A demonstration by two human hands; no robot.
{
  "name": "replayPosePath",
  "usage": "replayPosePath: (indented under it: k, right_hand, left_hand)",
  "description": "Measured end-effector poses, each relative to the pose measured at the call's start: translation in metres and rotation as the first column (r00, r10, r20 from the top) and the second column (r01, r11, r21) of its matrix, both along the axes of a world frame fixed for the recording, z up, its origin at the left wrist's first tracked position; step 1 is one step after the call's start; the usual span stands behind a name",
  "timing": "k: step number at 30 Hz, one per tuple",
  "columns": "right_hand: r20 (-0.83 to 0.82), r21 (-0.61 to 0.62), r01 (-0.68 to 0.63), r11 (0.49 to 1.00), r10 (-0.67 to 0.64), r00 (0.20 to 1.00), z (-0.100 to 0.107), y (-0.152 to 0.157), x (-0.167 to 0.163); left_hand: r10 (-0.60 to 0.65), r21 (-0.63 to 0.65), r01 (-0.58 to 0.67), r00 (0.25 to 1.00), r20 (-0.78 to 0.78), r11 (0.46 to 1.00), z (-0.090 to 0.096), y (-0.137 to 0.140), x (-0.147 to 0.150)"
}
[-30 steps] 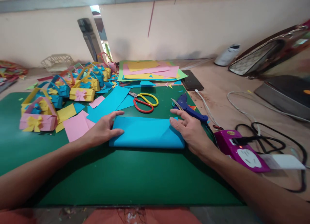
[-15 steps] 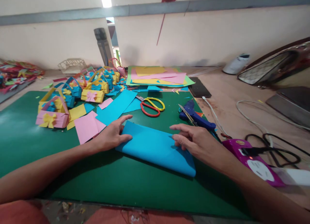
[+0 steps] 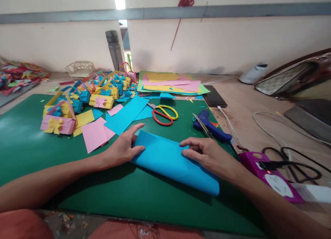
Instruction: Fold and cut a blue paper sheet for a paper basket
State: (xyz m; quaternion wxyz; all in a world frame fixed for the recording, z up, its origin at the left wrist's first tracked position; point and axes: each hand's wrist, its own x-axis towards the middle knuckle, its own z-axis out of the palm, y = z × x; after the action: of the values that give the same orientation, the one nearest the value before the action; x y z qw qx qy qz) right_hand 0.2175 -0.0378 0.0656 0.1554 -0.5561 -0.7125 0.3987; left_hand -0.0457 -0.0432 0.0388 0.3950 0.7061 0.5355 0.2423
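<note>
A sheet of blue paper (image 3: pixel 165 163), doubled over with its fold towards me, lies tilted on the green mat. My left hand (image 3: pixel 126 144) grips its left end, thumb on top and some fingers behind, with the index finger stretched past the edge. At the upper edge, my right hand (image 3: pixel 204 152) pinches the paper between thumb and fingers. Beyond the sheet rest scissors (image 3: pixel 165 115) with one red and one yellow handle. A blue glue gun (image 3: pixel 212 125) sits past my right hand, with a pointed metal blade beside it.
Several small paper baskets (image 3: pixel 59 123) with bows stand at the left, near pink paper pieces (image 3: pixel 94 135). Coloured sheets (image 3: pixel 173 82) are stacked at the back by a phone (image 3: pixel 214 96). A purple power strip (image 3: pixel 269 177) with cables lies to the right.
The blue paper's near right corner has shifted right and towards me. My right hand has closed from loosely spread fingers onto the upper edge. The view has shifted slightly.
</note>
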Motion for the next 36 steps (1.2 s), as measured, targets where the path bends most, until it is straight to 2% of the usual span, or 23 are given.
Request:
replayPosePath:
  k: [3,7,9,12,14,15,16,17,19,20,21,22,25,28,31,36]
  right_hand:
    - [-0.096,-0.174,0.003,0.985,-0.02,0.995,-0.007,0.004,-0.002]
    - [-0.11,-0.243,0.02,0.97,-0.048,0.993,-0.011,0.006,-0.005]
    - [-0.08,-0.209,0.025,0.978,-0.042,0.996,-0.012,0.005,-0.005]
    - [0.004,-0.089,0.005,0.996,-0.005,1.0,-0.013,0.004,-0.004]
    - [0.072,0.004,-0.019,1.0,0.019,0.997,-0.014,0.003,-0.003]
    - [0.1,0.042,-0.033,0.999,0.028,0.995,-0.014,0.002,-0.002]
    - [0.122,0.075,-0.048,0.996,0.038,0.992,-0.015,0.002,-0.002]
    - [0.14,0.107,-0.064,0.992,0.049,0.989,-0.015,0.001,-0.001]
    - [0.176,0.162,-0.103,0.981,0.074,0.982,-0.016,-0.001,-0.001]
    - [0.196,0.188,-0.123,0.974,0.085,0.977,-0.016,-0.001,-0.001]
    - [0.217,0.216,-0.139,0.966,0.091,0.972,-0.017,-0.002,-0.001]
    - [0.238,0.241,-0.152,0.959,0.093,0.967,-0.018,-0.003,-0.001]
    - [0.289,0.295,-0.174,0.94,0.086,0.954,-0.02,-0.005,-0.002]
    - [0.332,0.325,-0.188,0.927,0.075,0.94,-0.024,-0.006,-0.003]
    - [0.352,0.352,-0.193,0.916,0.062,0.934,-0.028,-0.007,-0.002]
    - [0.311,0.388,-0.183,0.903,0.059,0.949,-0.03,-0.008,-0.001]
  left_hand:
    - [0.011,0.003,-0.011,1.0,-0.002,1.0,0.0,-0.002,-0.001]
    - [0.013,-0.014,-0.013,1.0,-0.014,1.0,0.002,-0.004,-0.002]
    - [0.013,-0.022,-0.013,1.0,-0.028,1.0,0.002,-0.005,-0.003]
    - [0.006,-0.008,-0.006,0.998,-0.061,1.0,0.001,-0.004,-0.003]
    - [-0.005,0.078,0.015,0.992,-0.127,0.997,-0.001,-0.004,-0.004]
    - [0.002,0.172,0.03,0.983,-0.182,0.985,-0.001,-0.005,-0.005]
    - [0.024,0.298,0.053,0.969,-0.248,0.953,-0.002,-0.006,-0.006]
    - [0.055,0.44,0.093,0.948,-0.313,0.893,-0.003,-0.008,-0.005]
    - [0.088,0.657,0.239,0.902,-0.424,0.715,-0.004,-0.015,-0.003]
    - [0.076,0.704,0.326,0.877,-0.474,0.631,-0.004,-0.02,0.0]
    - [0.027,0.703,0.423,0.847,-0.531,0.572,-0.005,-0.024,0.004]
    - [-0.023,0.677,0.497,0.814,-0.58,0.543,-0.006,-0.029,0.008]
    - [-0.173,0.514,0.642,0.705,-0.688,0.57,-0.009,-0.037,0.021]
    - [-0.267,0.385,0.683,0.645,-0.716,0.62,-0.012,-0.036,0.031]
    - [-0.306,0.324,0.68,0.634,-0.71,0.658,-0.012,-0.031,0.034]
    - [-0.32,0.289,0.643,0.659,-0.681,0.709,-0.013,-0.028,0.034]
